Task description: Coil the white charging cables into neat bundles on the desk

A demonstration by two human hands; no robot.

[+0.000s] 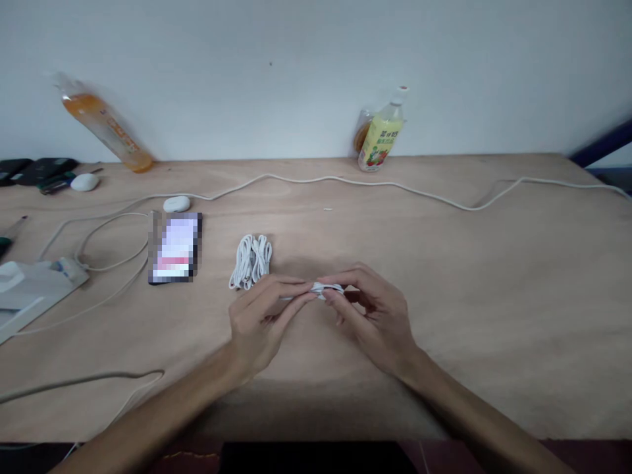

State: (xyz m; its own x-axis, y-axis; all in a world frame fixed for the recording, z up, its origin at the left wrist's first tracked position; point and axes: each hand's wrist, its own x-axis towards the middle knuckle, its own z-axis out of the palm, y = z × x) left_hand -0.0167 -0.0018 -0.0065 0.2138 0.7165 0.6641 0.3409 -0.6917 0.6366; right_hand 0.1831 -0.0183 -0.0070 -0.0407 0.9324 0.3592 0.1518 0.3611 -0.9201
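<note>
In the head view, a small white cord bundle [320,288] is pinched by the thumb and fingers of the left hand [257,320] and of the right hand [379,317]. It is held over the middle of the worktop [494,283]. Looped white cords [253,258] are seen just past the left hand.

1. A desk or worktable setting is shown; whether home, office or workshop cannot be told
2. A wooden tabletop [494,276] is set against a plain white wall [316,79]
3. An orange drink bottle [109,131] and a yellow-labelled bottle [380,139] are placed by the wall
4. A phone [174,250] and a long white cable [269,176] are laid there
</note>
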